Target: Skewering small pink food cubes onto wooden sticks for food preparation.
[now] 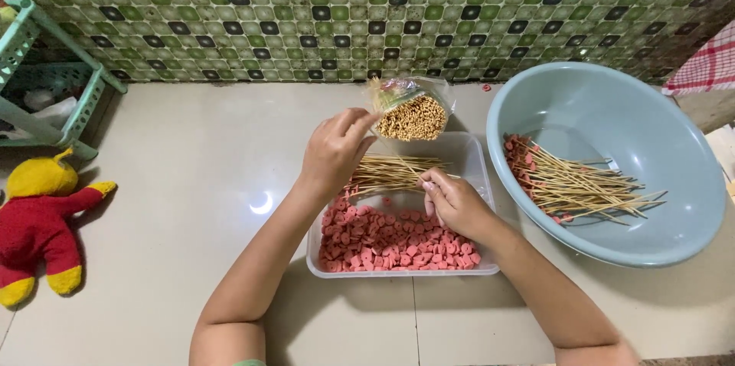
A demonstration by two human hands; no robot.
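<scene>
A clear plastic tray [481, 174] sits on the floor, holding several pink sausage slices [383, 243] and loose bamboo skewers [390, 171]. My left hand [333, 151] hovers over the tray's far side, fingers pinched at the ends of skewers near a plastic-wrapped bundle of skewers [412, 117] standing behind the tray. My right hand [452, 201] is closed over the tray's right part, holding a skewer, with a pink slice under its fingers.
A large pale blue basin [689, 174] at the right holds several skewers threaded with pink slices [570, 182]. A yellow and red plush toy [38, 220] lies at the left, a mint green rack [46, 67] behind it. Green tiled wall at the back.
</scene>
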